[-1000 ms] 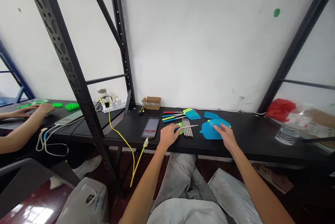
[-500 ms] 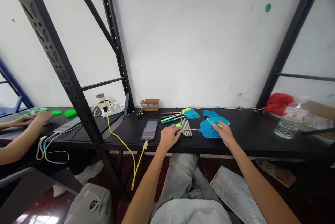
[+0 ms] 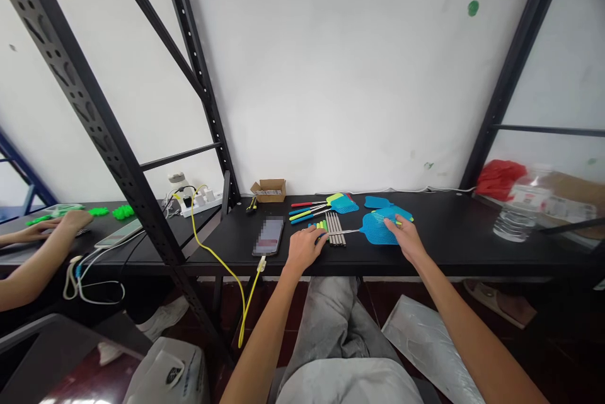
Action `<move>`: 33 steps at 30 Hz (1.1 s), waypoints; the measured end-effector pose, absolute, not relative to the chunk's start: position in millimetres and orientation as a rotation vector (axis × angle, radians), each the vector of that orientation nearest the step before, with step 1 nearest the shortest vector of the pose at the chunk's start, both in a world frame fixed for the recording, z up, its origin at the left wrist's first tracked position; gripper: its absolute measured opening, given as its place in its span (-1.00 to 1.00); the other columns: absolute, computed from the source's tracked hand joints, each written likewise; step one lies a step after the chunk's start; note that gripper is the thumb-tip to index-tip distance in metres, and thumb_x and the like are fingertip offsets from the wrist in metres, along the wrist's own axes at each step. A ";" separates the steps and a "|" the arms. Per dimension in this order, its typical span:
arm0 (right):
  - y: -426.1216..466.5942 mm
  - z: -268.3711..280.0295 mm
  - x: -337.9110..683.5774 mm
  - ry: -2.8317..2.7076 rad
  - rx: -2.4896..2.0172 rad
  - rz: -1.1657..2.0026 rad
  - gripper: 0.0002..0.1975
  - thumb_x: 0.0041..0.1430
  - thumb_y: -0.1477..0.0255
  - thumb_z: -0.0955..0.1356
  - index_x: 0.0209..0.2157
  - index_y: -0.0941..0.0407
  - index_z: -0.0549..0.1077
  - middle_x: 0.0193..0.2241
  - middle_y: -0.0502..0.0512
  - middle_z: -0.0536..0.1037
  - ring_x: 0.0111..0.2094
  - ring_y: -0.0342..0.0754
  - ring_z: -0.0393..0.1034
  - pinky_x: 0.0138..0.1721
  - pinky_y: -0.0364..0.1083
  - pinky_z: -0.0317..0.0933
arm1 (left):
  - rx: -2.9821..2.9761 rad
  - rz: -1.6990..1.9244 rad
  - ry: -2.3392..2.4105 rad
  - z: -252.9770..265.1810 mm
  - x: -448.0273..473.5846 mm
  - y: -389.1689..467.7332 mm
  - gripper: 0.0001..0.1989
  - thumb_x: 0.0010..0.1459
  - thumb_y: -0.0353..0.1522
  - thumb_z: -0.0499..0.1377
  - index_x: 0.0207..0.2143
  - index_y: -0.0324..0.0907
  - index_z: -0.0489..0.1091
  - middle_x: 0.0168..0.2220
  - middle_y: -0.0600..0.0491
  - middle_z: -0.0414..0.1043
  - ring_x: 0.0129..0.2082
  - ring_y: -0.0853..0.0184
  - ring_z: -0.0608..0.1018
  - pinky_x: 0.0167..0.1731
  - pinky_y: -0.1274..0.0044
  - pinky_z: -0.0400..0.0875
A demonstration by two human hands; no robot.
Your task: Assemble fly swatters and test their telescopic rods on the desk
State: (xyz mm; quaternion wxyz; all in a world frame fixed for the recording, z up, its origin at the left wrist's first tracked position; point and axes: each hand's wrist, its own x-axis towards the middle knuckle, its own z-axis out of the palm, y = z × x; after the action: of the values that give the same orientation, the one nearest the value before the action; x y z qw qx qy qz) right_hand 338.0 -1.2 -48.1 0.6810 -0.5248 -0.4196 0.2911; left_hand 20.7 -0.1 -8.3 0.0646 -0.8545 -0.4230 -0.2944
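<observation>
A blue fly swatter [image 3: 377, 230] lies level just above the black table, held between my two hands. My left hand [image 3: 305, 248] is closed round its handle end, which the fingers mostly hide. At the far edge of the mesh head, my right hand [image 3: 406, 237] pinches it with thumb and fingers. Under the metal shaft are several handle rods [image 3: 336, 227] with silver shafts and green-yellow grips, laid side by side. Behind them, finished-looking swatters [image 3: 343, 203] in blue, yellow and red are stacked. More loose blue swatter heads [image 3: 377, 202] lie beyond my right hand.
A phone [image 3: 268, 236] on a yellow cable [image 3: 222, 265] lies left of my hands. Behind it stand a small cardboard box [image 3: 269, 191] and a yellow-black tool [image 3: 252, 205]. At right are a water bottle [image 3: 517, 215] and a red bag [image 3: 498, 180]. A co-worker's hands [image 3: 66, 225] work at far left.
The camera view has shifted slightly. Both hands keep their hold on the blue fly swatter, with almost no movement.
</observation>
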 end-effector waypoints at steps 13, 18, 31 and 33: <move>-6.9 -43.5 336.9 -1.180 -1.041 0.775 -0.52 0.06 0.06 0.41 -0.05 0.04 0.46 -0.04 0.10 0.54 0.10 0.16 0.32 0.13 0.13 0.18 | -2.632 -0.949 -1.194 -12.5 19.7 1.3 -0.61 0.35 -0.13 -0.11 -0.11 -0.04 0.46 -0.24 0.02 0.49 -0.25 0.31 0.51 -0.39 0.58 0.21; -2.6 -49.3 337.8 -1.173 -1.124 0.727 -0.37 0.03 0.03 0.41 0.11 -0.05 0.35 0.11 0.06 0.42 0.25 0.17 0.09 0.21 0.18 0.02 | -2.669 -0.989 -1.152 -12.9 19.4 1.8 -0.61 0.35 -0.13 -0.09 -0.10 -0.04 0.47 -0.24 0.02 0.50 -0.24 0.31 0.52 -0.38 0.58 0.24; -8.8 -39.3 333.8 -1.131 -1.016 0.806 -0.45 -0.04 0.07 0.47 -0.02 -0.01 0.44 0.03 0.12 0.50 0.16 0.20 0.25 0.13 0.17 0.18 | -2.469 -1.107 -1.218 -6.3 19.2 6.6 -0.64 0.33 -0.15 -0.06 -0.08 -0.07 0.45 -0.19 -0.04 0.43 -0.20 0.26 0.48 -0.20 0.47 0.30; -11.1 -36.6 333.8 -1.086 -0.968 0.848 -0.50 -0.02 0.08 0.46 -0.06 -0.01 0.45 -0.02 0.10 0.53 0.12 0.17 0.30 0.09 0.14 0.23 | -2.331 -1.167 -1.337 -5.3 14.7 9.1 -0.63 0.33 -0.15 -0.07 -0.04 -0.09 0.43 -0.14 -0.07 0.41 -0.14 0.20 0.46 -0.16 0.42 0.29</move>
State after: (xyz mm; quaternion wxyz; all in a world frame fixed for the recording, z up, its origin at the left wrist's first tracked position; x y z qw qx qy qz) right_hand 333.8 -11.1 -36.6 0.6661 -0.4290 -0.4810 0.3755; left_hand 14.7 9.1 -5.3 0.1057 -0.7913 -0.4537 -0.3960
